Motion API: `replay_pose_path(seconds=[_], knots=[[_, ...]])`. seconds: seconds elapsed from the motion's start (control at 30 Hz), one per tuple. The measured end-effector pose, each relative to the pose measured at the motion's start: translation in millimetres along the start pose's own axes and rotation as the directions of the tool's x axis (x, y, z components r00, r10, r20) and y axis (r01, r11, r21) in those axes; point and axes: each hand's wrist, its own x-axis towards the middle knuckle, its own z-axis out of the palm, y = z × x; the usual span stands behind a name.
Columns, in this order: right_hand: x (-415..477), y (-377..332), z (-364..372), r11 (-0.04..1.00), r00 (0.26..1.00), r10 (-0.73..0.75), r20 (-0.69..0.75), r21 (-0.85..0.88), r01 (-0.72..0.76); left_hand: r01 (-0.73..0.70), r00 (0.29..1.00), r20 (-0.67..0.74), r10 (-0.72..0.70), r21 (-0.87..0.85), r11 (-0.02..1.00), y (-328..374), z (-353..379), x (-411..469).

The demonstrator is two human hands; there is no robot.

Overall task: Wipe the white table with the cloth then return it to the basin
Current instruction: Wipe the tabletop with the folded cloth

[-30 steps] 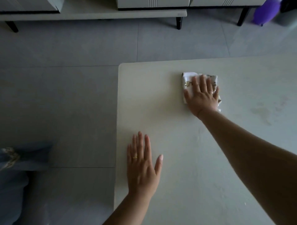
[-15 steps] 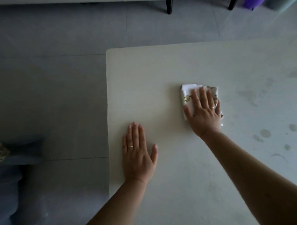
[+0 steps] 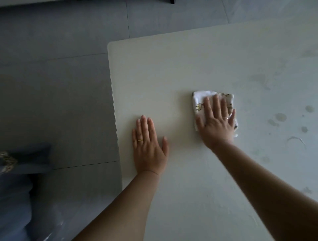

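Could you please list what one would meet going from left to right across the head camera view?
Blue fabric cushion → grey tiled floor → left edge of the white table → left hand flat on the table → folded white patterned cloth under the right hand → dark stain spots.

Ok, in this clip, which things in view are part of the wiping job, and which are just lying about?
Part of the job:
- cloth, flat under the right hand
- white table, with stains to the cloth's right
- left hand, flat on the table

Just lying about:
- blue fabric at lower left, on the floor side
- dark furniture leg at the top edge

No basin is in view.
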Motion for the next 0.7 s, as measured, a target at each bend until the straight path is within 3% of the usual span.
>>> replay_pose_path(seconds=[0.07,0.2,0.37,0.53,0.6,0.7], knots=[[-24.7,-28.6,7.3,1.0,1.0,-0.024,0.005,0.017,0.024,-0.003,1.0,0.006,0.003,0.0,1.0,-0.4,-0.2,-0.8],[-70.4,-37.3,7.9,0.95,0.948,-0.295,0.121,-0.066,0.304,-0.004,0.999,0.036,0.004,-0.004,1.0,0.9,-3.3,0.0],[-52.2,-45.8,-8.5,0.946,0.951,-0.309,0.028,-0.095,0.31,0.021,1.0,0.007,-0.021,-0.05,0.999,1.2,-10.3,-13.9],[-39.8,-32.8,5.9,0.88,0.893,-0.436,0.107,-0.154,0.448,-0.071,0.997,0.027,0.073,-0.053,0.996,9.1,-7.0,-51.8],[-37.0,-13.9,6.2,0.876,0.893,-0.443,0.081,-0.173,0.451,-0.077,0.996,0.041,0.078,-0.032,0.997,5.4,-1.4,-59.8],[-36.5,23.1,-0.3,0.941,0.954,-0.3,0.02,-0.159,0.3,-0.081,0.996,0.043,0.081,-0.013,0.997,1.1,3.8,-62.9]])
